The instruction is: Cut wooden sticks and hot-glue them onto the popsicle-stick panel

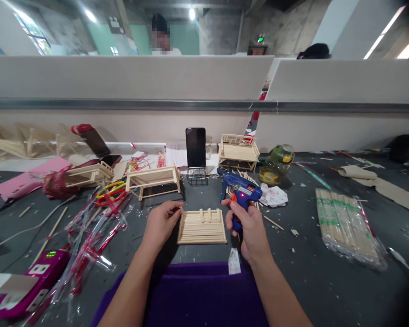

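Note:
A blue hot glue gun [242, 194] is gripped in my right hand [250, 222], its nozzle pointing left over the desk. My left hand [162, 227] is closed, thumb and forefinger pinched at the upper left corner of a small panel of wooden sticks [201, 234]. Whether the fingertips hold the corner or a tiny piece, I cannot make out. The panel lies flat between my hands, with three short upright pieces [209, 215] along its far edge. Just beyond it stands a little stick-built frame [153, 179].
Behind are a phone [195, 147] on a wire stand, a stick model [238, 152] and a green bottle [277, 163]. Bagged sticks [347, 227] lie right; plastic wrappers [95, 240] and a purple power strip [37, 277] lie left. A person [162, 36] is beyond the partition.

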The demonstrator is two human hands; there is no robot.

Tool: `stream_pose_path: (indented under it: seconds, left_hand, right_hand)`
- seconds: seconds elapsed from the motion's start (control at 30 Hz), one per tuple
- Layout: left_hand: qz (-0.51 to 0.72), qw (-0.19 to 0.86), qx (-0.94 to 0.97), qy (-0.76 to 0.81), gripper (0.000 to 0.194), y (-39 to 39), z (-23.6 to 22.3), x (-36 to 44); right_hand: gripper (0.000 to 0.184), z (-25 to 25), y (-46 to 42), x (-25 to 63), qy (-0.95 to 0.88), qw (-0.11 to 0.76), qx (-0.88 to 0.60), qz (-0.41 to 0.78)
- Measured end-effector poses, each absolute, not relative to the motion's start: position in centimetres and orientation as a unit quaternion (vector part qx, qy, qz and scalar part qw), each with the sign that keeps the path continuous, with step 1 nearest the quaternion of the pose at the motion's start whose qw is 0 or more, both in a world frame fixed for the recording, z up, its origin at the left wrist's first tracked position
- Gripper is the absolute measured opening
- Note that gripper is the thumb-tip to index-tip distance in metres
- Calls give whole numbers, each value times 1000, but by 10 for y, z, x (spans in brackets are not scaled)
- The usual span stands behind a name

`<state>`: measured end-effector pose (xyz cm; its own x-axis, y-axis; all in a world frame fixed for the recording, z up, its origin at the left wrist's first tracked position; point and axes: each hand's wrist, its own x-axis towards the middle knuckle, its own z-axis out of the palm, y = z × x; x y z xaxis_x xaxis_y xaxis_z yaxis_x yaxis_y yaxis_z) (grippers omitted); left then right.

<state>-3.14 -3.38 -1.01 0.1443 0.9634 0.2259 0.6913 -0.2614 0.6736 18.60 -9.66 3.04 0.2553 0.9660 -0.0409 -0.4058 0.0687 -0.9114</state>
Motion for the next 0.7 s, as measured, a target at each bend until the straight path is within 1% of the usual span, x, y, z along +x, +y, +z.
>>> stream_pose_path:
  seconds: [0.23, 0.7]
  left_hand:
    - [348, 223, 717, 561, 22, -35, -8, -29]
    - [301, 196, 752, 552, 20, -38, -7, -27]
  right_hand:
    - [27, 32, -97, 186, -317, 656, -445, 520]
    - [30, 33, -96, 186, -314, 644, -456, 527]
